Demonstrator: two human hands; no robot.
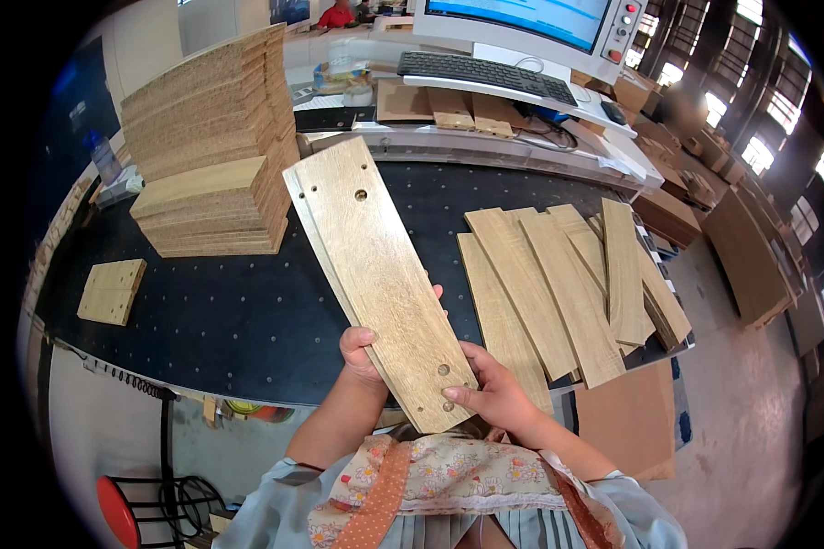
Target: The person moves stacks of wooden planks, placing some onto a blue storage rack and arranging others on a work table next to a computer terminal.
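A long wood-grain board (389, 284) with several drilled holes slants across the middle, raised above the table's near edge. A second layer shows along its left side; I cannot tell whether it is another board. My left hand (362, 357) is closed round the left edge, thumb on top, with fingertips showing past the right edge. My right hand (496, 389) grips the lower right end, its thumb pressed beside the holes. To the right, several loose boards (558, 293) lie fanned and overlapping on the black table (238, 320).
A tall stack of boards (206, 201) stands at the back left, with a small drilled board (112, 291) nearer the left edge. Behind the table are a keyboard (485, 78), a monitor (531, 20) and a mouse (613, 112). A red stool (119, 512) stands at lower left.
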